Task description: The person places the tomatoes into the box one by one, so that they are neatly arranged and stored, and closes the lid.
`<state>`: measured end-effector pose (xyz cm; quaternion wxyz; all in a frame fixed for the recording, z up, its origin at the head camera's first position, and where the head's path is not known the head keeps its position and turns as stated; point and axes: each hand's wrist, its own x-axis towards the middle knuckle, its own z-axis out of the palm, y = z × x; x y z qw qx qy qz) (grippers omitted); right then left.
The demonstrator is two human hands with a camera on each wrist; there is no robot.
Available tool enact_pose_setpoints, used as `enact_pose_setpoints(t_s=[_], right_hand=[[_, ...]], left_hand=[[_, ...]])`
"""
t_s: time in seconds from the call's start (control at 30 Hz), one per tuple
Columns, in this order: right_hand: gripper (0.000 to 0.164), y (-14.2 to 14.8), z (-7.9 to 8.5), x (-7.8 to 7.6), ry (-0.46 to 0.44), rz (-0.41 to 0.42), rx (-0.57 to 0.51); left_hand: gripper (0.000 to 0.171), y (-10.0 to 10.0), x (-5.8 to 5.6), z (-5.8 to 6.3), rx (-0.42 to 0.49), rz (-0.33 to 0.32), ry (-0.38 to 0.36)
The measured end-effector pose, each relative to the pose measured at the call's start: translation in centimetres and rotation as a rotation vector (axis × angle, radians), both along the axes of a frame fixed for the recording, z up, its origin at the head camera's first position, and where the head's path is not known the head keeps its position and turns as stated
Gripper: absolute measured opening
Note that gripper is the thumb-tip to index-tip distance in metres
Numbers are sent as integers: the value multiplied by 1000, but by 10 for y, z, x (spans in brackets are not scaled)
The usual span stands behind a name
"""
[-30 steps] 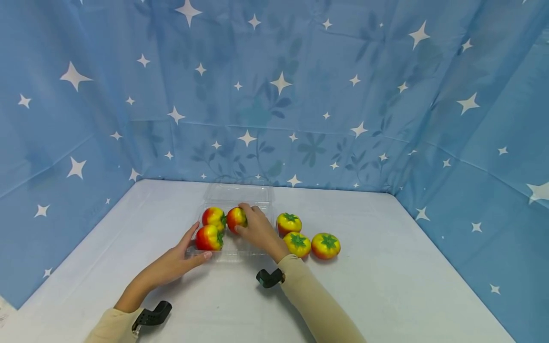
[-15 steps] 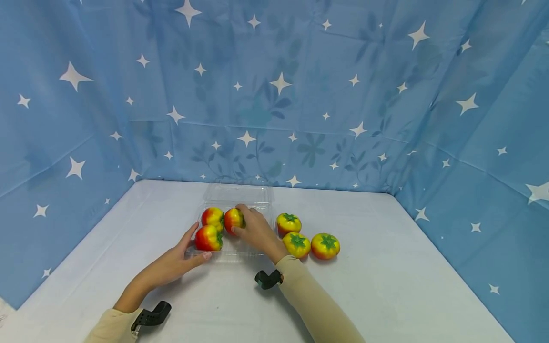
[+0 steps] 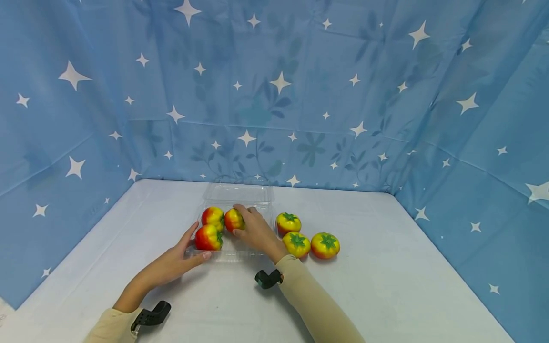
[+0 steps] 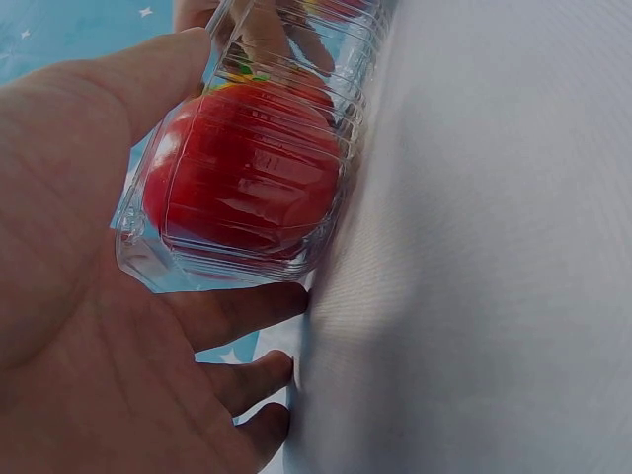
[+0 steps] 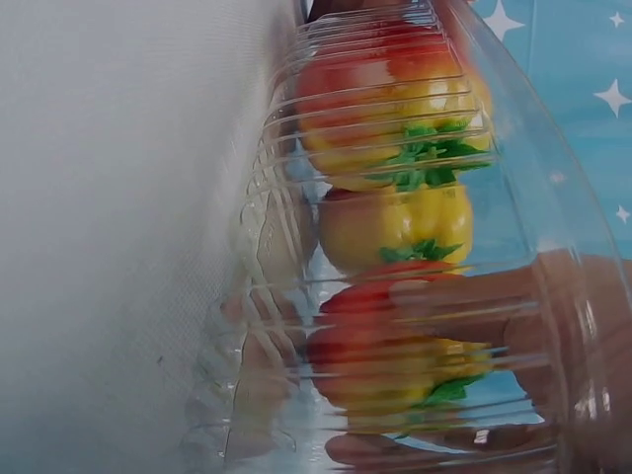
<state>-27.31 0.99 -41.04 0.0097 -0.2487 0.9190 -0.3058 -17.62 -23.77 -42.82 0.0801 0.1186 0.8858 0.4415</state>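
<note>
In the head view, my right hand (image 3: 259, 232) grips a red-and-yellow tomato (image 3: 232, 220) with a green leafy top, inside a clear plastic clamshell box (image 3: 240, 254). Two more tomatoes lie on their sides at the box's left, the rear one (image 3: 212, 217) behind the front one (image 3: 208, 237). My left hand (image 3: 167, 268) rests at the box's front left corner, thumb along the front and straight fingers by the left side. Through the ribbed plastic in the right wrist view, fingers (image 5: 464, 306) lie across the held tomato (image 5: 360, 365).
Right of the box, three tomatoes stand leaf side up: a rear one (image 3: 289, 224), a front one (image 3: 297, 245) and an outer one (image 3: 325, 246). The box's open lid (image 3: 238, 193) leans back near the starry blue curtain (image 3: 266, 119). White cloth (image 3: 386, 286) covers the table.
My right hand has shifted slightly left with the tomato, closer to the two others in the box, and then stays nearly still. The left hand keeps its place.
</note>
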Motion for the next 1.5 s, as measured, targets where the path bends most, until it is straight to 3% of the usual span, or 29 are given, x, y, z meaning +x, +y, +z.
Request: enact_pose_setpoints(t_s=[0.37,0.6,0.9,1.17,1.5], right_hand=[[78,2,1,-2,-31,-40,22],[82,10,14,0,-46,-47,9],[74,30,39,-2,-53,50,-124],[69,46,64,5,-80,80,-222],[69,78,77,16,-92,163,-219]], left_hand=[[104,1,-1,0,-7,9,-2],[105,0,-1,2,-24,7,-2],[104,0,0,1,-18,7,-7],[104,-1,-2,3,-31,12,-26],[104,0,0,1,-19,14,-30]])
